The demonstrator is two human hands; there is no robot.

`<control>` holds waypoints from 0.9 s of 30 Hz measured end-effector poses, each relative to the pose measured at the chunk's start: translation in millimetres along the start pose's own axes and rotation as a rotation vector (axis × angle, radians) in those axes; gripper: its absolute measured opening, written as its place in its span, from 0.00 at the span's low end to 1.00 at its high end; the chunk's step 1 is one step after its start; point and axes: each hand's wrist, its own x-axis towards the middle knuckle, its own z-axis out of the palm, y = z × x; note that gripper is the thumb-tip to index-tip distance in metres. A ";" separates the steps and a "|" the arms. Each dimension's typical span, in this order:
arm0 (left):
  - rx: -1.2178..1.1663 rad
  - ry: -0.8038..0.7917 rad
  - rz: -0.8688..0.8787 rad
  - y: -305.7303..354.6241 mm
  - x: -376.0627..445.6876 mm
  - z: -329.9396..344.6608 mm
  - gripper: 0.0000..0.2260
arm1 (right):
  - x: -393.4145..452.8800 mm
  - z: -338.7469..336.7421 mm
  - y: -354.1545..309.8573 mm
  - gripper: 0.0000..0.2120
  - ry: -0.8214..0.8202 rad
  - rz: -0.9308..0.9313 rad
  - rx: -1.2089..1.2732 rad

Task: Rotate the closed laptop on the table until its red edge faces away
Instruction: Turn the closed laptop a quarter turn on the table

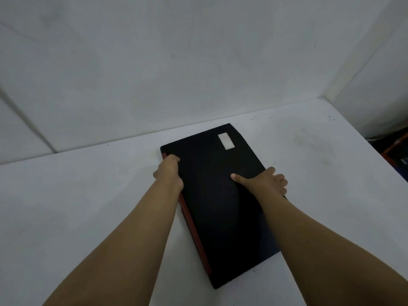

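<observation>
A closed black laptop (pixel 216 195) lies flat on the white table (pixel 88 195), its long sides running away from me. A pale rectangular label (pixel 225 141) sits near its far end. The red edge (pixel 194 235) runs along the laptop's left long side. My left hand (pixel 169 173) grips that left side near the far corner, fingers curled over the lid. My right hand (pixel 265 181) holds the right long side, thumb lying on the lid and fingers wrapped over the edge.
White walls (pixel 176 62) close the table at the back and right, meeting in a corner at the far right. The table's right edge drops off to dark clutter with an orange frame (pixel 397 149) below.
</observation>
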 end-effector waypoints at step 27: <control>0.629 0.012 0.218 -80.4 -19.5 -20.8 0.25 | -17.0 -2.2 32.4 0.49 0.047 0.169 0.257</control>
